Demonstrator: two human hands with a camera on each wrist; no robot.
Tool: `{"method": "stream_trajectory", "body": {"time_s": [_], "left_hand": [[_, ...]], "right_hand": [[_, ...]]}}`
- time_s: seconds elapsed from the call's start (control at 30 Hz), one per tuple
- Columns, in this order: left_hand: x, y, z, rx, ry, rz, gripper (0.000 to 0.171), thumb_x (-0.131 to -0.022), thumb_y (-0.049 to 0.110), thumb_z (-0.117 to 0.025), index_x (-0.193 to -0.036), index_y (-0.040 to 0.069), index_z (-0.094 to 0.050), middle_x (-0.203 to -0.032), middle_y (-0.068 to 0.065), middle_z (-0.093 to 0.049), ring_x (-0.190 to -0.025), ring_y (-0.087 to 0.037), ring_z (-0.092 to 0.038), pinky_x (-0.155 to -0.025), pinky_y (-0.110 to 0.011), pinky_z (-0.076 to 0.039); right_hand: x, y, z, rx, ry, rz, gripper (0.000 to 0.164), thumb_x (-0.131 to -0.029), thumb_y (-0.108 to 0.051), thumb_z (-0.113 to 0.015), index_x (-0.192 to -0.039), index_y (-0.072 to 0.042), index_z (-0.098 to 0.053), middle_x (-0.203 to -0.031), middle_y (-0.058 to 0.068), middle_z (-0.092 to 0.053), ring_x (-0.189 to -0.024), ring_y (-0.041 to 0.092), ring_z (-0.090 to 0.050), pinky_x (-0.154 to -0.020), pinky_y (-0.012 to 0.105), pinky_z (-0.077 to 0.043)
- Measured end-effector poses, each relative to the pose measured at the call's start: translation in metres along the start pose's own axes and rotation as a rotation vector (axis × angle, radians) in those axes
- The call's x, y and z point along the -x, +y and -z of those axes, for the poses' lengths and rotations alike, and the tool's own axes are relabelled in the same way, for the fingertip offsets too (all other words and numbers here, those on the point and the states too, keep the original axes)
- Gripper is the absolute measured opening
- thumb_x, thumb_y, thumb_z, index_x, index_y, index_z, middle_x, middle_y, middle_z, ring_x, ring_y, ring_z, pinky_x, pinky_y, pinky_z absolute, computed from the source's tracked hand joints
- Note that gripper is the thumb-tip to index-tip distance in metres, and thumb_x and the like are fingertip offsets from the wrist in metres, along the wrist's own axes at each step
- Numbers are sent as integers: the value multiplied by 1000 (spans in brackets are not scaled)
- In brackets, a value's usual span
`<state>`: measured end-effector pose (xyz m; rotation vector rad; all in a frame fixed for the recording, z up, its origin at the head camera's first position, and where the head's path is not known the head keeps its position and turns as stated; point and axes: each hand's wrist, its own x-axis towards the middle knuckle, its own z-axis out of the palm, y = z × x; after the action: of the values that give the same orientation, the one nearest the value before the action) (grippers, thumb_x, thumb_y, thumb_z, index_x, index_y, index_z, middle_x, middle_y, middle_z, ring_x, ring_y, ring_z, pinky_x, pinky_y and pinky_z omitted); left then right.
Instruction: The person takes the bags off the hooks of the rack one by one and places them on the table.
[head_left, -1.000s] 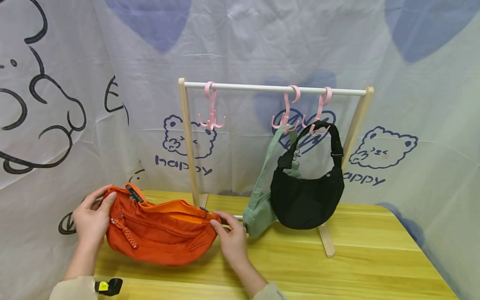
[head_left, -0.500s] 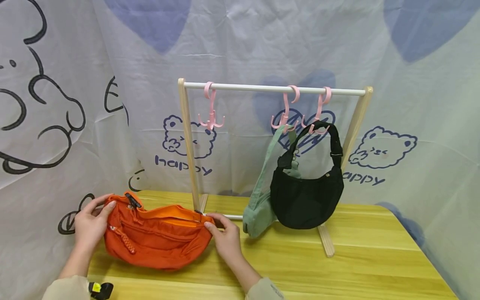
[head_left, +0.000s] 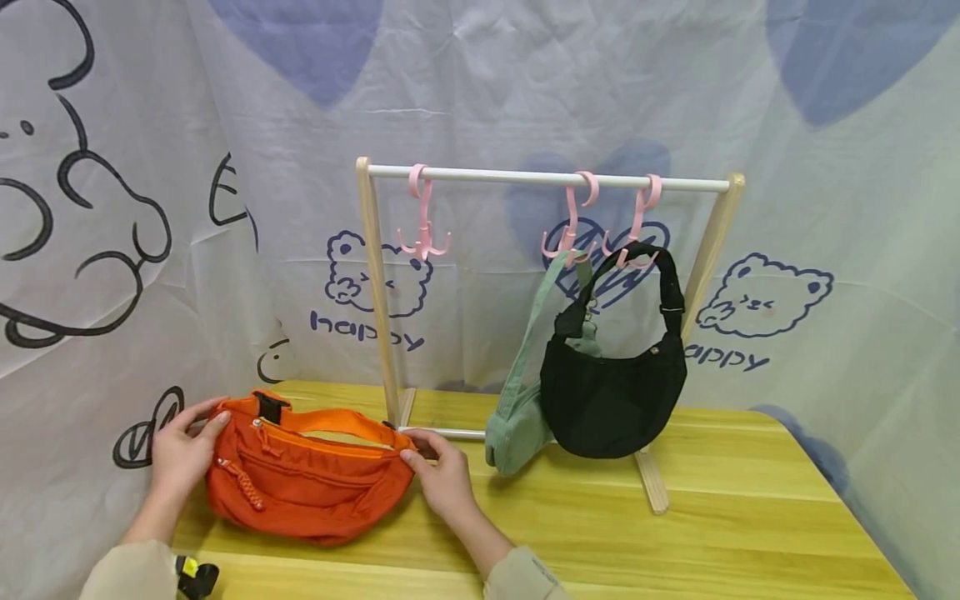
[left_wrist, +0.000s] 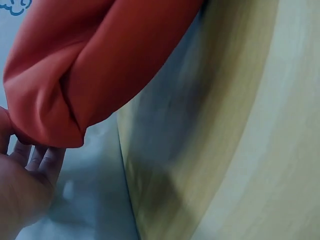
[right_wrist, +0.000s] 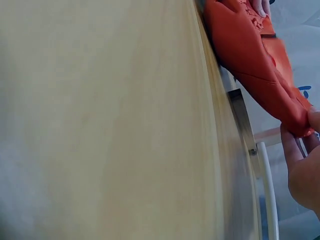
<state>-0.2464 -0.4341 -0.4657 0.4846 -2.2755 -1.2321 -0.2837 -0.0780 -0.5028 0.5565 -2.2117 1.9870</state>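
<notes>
An orange-red waist bag is held between my two hands low over the left part of the table, its zipped front toward me. My left hand pinches its left end, thumb in front and fingers behind. At the other end, my right hand pinches the corner near the strap. The orange strap with a black buckle loops along the top, and a braided zipper pull hangs on the front. In the left wrist view, the bag's end sits between thumb and fingers.
A rack with a white rail and wooden legs stands behind. Three pink hooks hang there; the left hook carries nothing. A green bag and a black shoulder bag hang at the right. The wooden table extends rightward.
Both hands have moved the waist bag slightly down and to the left. Its top has tipped toward the camera, so more of the opening along the strap shows.
</notes>
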Motion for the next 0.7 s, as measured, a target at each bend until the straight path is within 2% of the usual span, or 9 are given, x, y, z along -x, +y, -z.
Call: {"method": "stream_trajectory", "body": {"time_s": [0.07, 0.13, 0.33, 0.5, 0.57, 0.63, 0.7], "left_hand": [[-1, -2, 0, -28, -10, -8, 44, -105, 30, -63, -138, 1, -64, -126, -21, -66, -78, 20, -49, -64, -8, -48], [-2, -5, 0, -55, -31, -12, 43, -106, 30, -61, -138, 1, -64, -126, -26, -65, -77, 18, -49, -62, -11, -48], [-4, -11, -1, -120, -71, -28, 39, -107, 25, -61, -135, -1, -65, -120, -31, -68, -73, 15, -49, -60, -15, -47], [-5, -15, -1, -158, -108, -45, 39, -107, 23, -60, -136, -2, -65, -126, -32, -66, -79, 12, -49, -62, -14, -46], [-6, -16, -2, -170, -119, -50, 39, -107, 23, -60, -136, -2, -65, -128, -33, -64, -85, 2, -58, -63, -13, -45], [-6, -18, -2, -182, -126, -54, 39, -107, 23, -60, -137, -2, -64, -131, -33, -63, -92, -15, -67, -65, -12, -44], [-6, -19, -3, -192, -126, -56, 39, -106, 23, -61, -137, -2, -65, -133, -33, -63, -103, -34, -69, -67, -12, -44]], "right_hand": [[-1, 1, 0, 24, -13, -8, 26, -95, -7, -76, -120, -9, -77, -112, 5, -77, -101, 16, -69, -88, 24, -54], [-1, 3, 0, 46, -25, -10, 26, -95, -6, -75, -120, -10, -78, -112, 3, -77, -102, 15, -69, -89, 24, -54], [-1, 6, -1, 93, -71, -50, 28, -96, -3, -72, -122, -11, -77, -118, 2, -76, -107, 15, -68, -92, 25, -54], [1, 8, -2, 101, -107, -69, 30, -96, 1, -70, -123, -8, -77, -118, 5, -76, -107, 16, -68, -89, 24, -55], [1, 8, -1, 102, -119, -69, 31, -95, 4, -69, -124, -7, -76, -116, 7, -76, -104, 15, -68, -86, 23, -55], [1, 7, -1, 102, -130, -67, 31, -95, 5, -69, -123, -6, -76, -114, 8, -76, -100, 14, -68, -84, 23, -55], [1, 7, 0, 106, -138, -64, 32, -95, 6, -69, -124, -6, -76, -112, 8, -76, -96, 12, -67, -83, 23, -54]]}}
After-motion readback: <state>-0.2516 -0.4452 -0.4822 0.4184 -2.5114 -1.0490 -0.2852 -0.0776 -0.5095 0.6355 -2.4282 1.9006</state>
